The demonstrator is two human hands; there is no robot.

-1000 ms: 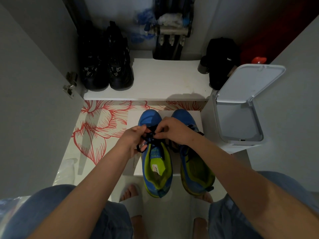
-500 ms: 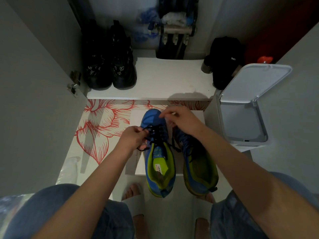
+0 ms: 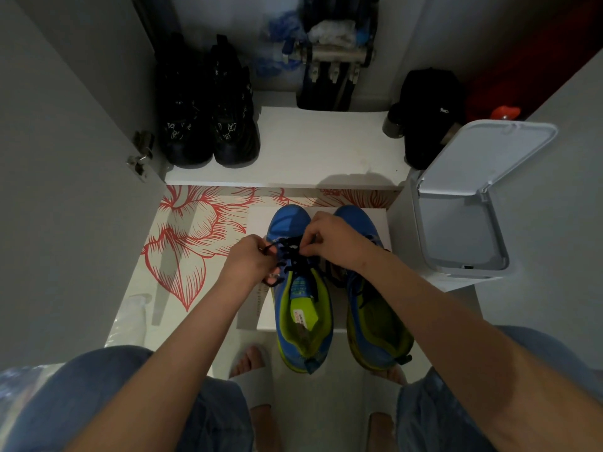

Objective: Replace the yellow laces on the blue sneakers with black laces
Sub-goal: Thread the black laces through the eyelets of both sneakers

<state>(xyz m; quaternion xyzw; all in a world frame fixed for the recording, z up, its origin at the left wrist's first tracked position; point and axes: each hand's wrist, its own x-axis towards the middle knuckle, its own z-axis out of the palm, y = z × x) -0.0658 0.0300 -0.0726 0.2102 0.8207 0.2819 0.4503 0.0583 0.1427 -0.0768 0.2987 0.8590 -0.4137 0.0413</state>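
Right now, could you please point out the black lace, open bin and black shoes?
black lace [image 3: 293, 259], head view, crossings over the tongue
open bin [image 3: 483, 154], head view, its raised lid
black shoes [image 3: 235, 135], head view, one shoe's upper

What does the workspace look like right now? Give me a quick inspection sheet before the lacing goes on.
Surface: white box on a red-flowered mat; both sneakers stand on the box.
Job's things: left blue sneaker with black lace across its eyelets; right blue sneaker also carries a dark lace; yellow laces: nothing seen.
Clutter: black shoes and black cap on the white shelf; white bin, lid open.
Grippers: left hand and right hand each pinch the black lace over the left blue sneaker.
Cables: nothing seen.
Surroundings: grey cabinet door at left; pipes at the back.
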